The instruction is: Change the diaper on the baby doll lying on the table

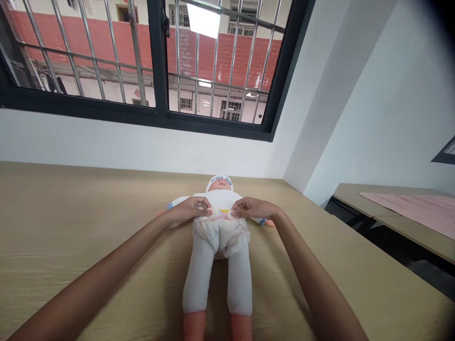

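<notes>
A baby doll [217, 279] lies on its back on the table, its head toward the window and its legs toward me. It wears a white cap [221, 179], a white top [217, 199] with blue cuffs and white leggings. A white diaper [221, 234] with a coloured print is wrapped around its hips, over the leggings. My left hand [192, 209] pinches one front corner of the diaper's waistband. At the other corner, the fingers of my right hand [253, 208] are closed on the waistband too. Both thumbs and forefingers hide the parts they grip.
The wooden-looking table [106, 199] reaches back to a white wall [88, 139] below a dark-framed window [161, 61] with metal bars. At the right, beyond a gap, a second table [348, 192] carries a pink cloth [412, 208].
</notes>
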The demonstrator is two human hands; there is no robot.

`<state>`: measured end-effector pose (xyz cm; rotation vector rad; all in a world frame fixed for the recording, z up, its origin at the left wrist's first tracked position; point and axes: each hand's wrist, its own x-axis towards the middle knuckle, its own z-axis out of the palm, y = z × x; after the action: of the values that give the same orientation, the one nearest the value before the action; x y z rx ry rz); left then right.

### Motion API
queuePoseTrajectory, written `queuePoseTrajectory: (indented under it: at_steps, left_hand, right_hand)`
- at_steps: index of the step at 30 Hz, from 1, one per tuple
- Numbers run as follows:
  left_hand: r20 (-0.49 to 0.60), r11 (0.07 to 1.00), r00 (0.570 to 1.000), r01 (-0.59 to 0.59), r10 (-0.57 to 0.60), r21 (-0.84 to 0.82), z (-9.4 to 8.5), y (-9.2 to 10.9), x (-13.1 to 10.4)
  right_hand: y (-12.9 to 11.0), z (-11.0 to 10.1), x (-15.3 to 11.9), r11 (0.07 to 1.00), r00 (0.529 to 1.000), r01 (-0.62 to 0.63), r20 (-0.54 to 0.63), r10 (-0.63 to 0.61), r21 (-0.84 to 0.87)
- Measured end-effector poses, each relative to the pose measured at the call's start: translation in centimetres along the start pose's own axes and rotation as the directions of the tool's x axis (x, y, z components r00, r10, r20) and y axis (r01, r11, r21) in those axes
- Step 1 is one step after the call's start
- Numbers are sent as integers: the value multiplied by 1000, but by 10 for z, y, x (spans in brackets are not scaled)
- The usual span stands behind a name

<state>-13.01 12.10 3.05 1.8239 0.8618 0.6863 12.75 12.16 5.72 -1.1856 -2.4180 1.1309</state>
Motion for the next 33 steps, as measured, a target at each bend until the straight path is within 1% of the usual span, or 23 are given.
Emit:
queuePoseTrajectory:
  at_steps: [2,5,8,10,12,14,16,18,19,20,21,22,23,24,25,26,27,28,29,30,33]
  left_hand:
    - [-14,996,1000,-26,27,83,0,3,0]
    - [-17,979,999,-25,29,202,2,7,-1]
    - [-13,958,1000,-14,18,287,7,13,-2]
    - [-33,944,999,-17,29,328,11,15,-2]
    - [-50,941,998,-18,37,338,13,14,-1]
    - [-48,948,998,-12,29,319,12,8,2]
    - [-82,951,996,-7,33,310,6,-2,7]
    - [-188,924,979,-1,79,382,-5,-13,11]
    - [-249,889,962,12,116,459,-13,-18,11]
    - [-297,834,942,38,153,550,-22,-22,10]
    - [-314,768,935,76,167,636,-30,-25,9]
    - [-303,705,944,124,133,699,-39,-27,6]
    - [-300,641,953,198,53,741,-47,-27,2]
    - [-306,569,951,280,-51,773,-54,-28,-1]
    - [-322,496,934,355,-154,793,-60,-28,-5]
    - [-345,429,908,417,-240,801,-64,-29,-7]
    - [-363,379,882,460,-301,803,-68,-31,-9]
    - [-372,353,864,483,-338,802,-70,-33,-10]
    - [-369,351,857,490,-358,798,-72,-35,-10]
    - [-361,364,858,488,-365,793,-74,-38,-9]
    - [-314,432,890,438,-329,788,-76,-47,-5]
  right_hand:
    - [-4,-1,-2,996,1000,-8,-29,5,-85]
    - [-5,-2,-4,992,999,27,-31,-31,-119]
    - [1,-2,-1,996,998,64,-13,-65,-70]
    - [7,-1,2,997,997,73,-13,-74,-22]
    - [11,0,5,998,998,65,-17,-65,16]
    - [14,1,6,998,998,56,-20,-56,41]
    - [17,0,6,997,997,60,-48,-57,51]
    - [23,-4,4,1000,988,30,-151,-30,1]
    - [28,-7,3,998,975,-25,-223,12,-57]
    - [34,-11,1,985,955,-107,-290,65,-132]
    - [41,-14,0,955,934,-206,-335,126,-213]
    - [49,-18,-2,908,917,-301,-350,192,-292]
    - [58,-21,-4,853,903,-381,-340,261,-357]
    - [66,-24,-7,796,888,-448,-309,342,-407]
    - [74,-26,-9,748,866,-501,-270,422,-436]
    - [80,-28,-12,711,838,-542,-234,492,-448]
    - [85,-29,-15,686,812,-575,-209,545,-446]
    - [89,-30,-18,673,794,-596,-194,577,-438]
    - [91,-30,-21,671,786,-605,-186,589,-429]
    - [92,-30,-23,681,792,-599,-183,583,-422]
    - [89,-30,-25,709,814,-572,-181,552,-412]
